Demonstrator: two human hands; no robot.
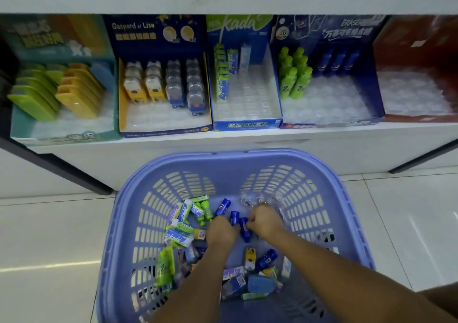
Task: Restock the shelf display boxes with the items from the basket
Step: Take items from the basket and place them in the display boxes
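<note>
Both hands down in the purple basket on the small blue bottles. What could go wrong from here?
1. Mis-sorting: the purple slatted plastic basket holds mixed goods, and the small blue bottles belong only in the dark blue display box beside the green bottles.
2. Drops: left hand and right hand crowd the same few bottles; one may slip on lifting.
3. Knocking over the upright green bottles while restocking.

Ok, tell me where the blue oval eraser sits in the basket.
In the head view the blue oval eraser lies near the bottom of the purple basket, between the two forearms, just below a dark blue bottle.
</note>
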